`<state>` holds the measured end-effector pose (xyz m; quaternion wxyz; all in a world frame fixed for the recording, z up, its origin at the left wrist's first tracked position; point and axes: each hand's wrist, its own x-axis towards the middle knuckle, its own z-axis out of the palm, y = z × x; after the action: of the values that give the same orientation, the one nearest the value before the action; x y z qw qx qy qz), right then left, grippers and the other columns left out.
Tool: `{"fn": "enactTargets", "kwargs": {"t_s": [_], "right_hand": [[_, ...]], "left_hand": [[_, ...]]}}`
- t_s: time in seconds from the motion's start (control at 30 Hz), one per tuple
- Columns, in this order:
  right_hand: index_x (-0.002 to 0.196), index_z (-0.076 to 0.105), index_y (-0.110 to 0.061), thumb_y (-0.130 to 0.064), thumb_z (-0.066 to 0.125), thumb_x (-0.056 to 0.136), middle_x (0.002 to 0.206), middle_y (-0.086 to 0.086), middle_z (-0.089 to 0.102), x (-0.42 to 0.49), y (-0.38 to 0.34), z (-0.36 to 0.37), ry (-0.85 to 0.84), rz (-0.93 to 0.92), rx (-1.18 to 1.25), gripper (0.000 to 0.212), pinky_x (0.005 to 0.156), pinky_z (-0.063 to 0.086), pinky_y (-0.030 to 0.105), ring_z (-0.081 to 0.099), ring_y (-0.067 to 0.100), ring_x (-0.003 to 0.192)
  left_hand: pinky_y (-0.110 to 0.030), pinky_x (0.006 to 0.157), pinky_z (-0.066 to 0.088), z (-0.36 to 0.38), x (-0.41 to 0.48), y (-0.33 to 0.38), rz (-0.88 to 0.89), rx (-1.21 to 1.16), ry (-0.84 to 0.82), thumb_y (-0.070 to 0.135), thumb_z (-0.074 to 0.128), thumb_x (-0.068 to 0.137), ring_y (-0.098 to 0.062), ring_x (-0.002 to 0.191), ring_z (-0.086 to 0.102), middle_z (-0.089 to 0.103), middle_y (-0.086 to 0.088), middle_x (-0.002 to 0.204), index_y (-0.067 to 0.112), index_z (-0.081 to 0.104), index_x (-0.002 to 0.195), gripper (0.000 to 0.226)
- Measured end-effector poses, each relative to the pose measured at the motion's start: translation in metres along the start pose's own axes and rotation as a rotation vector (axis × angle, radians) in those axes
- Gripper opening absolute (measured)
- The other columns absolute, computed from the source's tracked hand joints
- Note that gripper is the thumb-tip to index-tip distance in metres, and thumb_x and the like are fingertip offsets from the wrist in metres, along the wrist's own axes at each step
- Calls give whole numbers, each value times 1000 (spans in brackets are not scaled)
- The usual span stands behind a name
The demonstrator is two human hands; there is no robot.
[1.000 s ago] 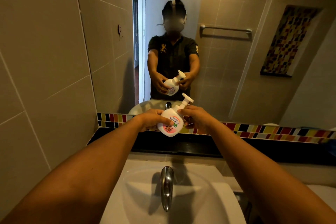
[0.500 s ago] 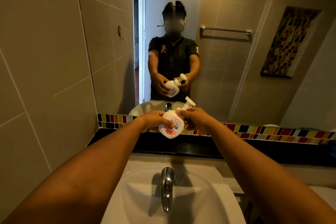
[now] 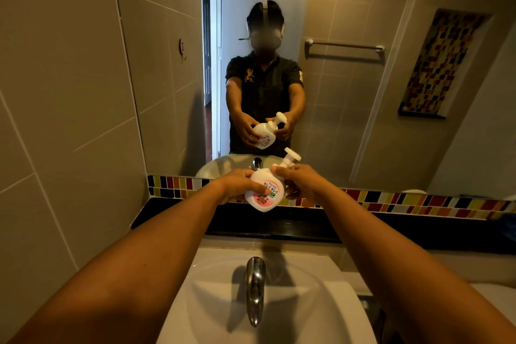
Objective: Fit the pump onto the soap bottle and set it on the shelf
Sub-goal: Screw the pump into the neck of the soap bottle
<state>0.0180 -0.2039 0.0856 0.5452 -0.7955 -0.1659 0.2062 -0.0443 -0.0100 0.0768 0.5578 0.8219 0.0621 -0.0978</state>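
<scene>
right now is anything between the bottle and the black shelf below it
Nothing visible. The bottle, tilted in the left hand and right hand, hangs above a bare stretch of the shelf.

Head view, facing mirror [image 3: 307, 64], above sink [image 3: 321, 301]

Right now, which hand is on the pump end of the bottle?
The right hand: its fingers pinch the neck under the pump. The left hand only cradles the soap bottle body, tilted above the shelf.
</scene>
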Motion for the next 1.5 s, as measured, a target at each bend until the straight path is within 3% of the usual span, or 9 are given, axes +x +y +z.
{"fn": "enactTargets", "kwargs": {"t_s": [0.23,0.43,0.53,0.7,0.8,0.9,1.0,1.27,1.5], "right_hand": [[126,56,-11,-34,63,91,102,13,67,-3,0,-11,-133,58,105,42,76,55,34,64,23,83],[99,65,-13,-37,63,91,89,8,70,-6,-2,-2,8,-43,35,26,68,53,30,65,18,74],[93,67,-10,-44,62,90,76,6,64,-9,0,0,54,-91,-16,34,62,51,27,58,14,61],[124,55,-21,-43,65,87,109,11,69,-9,-7,-6,21,-110,103,44,87,57,46,69,31,99],[110,65,-20,-38,65,89,106,16,71,-13,-17,-7,23,-178,87,28,92,53,51,69,34,99],[91,63,-17,-34,64,91,87,7,71,-18,-27,-4,71,-242,-3,18,75,58,39,71,20,77],[84,61,-17,-30,64,91,78,4,71,-17,-29,-2,113,-274,-45,15,63,57,28,71,14,68],[82,63,-19,-39,69,85,87,11,75,-4,-11,-2,237,-196,-147,21,84,60,49,74,26,83],[80,61,-21,-40,68,85,77,3,71,-3,-2,0,312,-175,-212,21,81,60,44,72,23,79]], "left_hand": [[-44,96,54,-7,-2,-4,-5,-20,-14,17,76,79,-29,113,65,67,-12,123,17,61,113,38],[-37,87,57,3,-3,-2,35,-3,18,17,76,78,-26,108,66,67,-10,118,15,60,114,39],[-38,86,57,4,-2,-2,61,-7,45,18,77,78,-25,105,66,68,-9,118,17,60,113,39],[-46,98,53,-3,-8,8,-26,-171,-154,23,76,79,-28,109,69,70,-12,119,11,60,123,49],[-44,90,57,-8,-12,13,-95,-375,-281,19,76,77,-30,110,68,72,-15,116,9,60,121,48],[-44,84,58,-9,-16,16,-111,-473,-327,13,72,80,-31,104,70,74,-15,108,9,62,115,37],[-37,78,60,-3,-17,21,-48,-345,-282,14,66,87,-23,90,75,77,-8,97,13,64,108,22],[-27,71,59,22,-11,14,123,-42,-17,22,76,79,-17,90,70,70,-1,104,16,60,113,38],[-24,66,58,39,-7,5,187,1,61,23,80,75,-12,84,69,69,0,102,18,59,112,43]]}}
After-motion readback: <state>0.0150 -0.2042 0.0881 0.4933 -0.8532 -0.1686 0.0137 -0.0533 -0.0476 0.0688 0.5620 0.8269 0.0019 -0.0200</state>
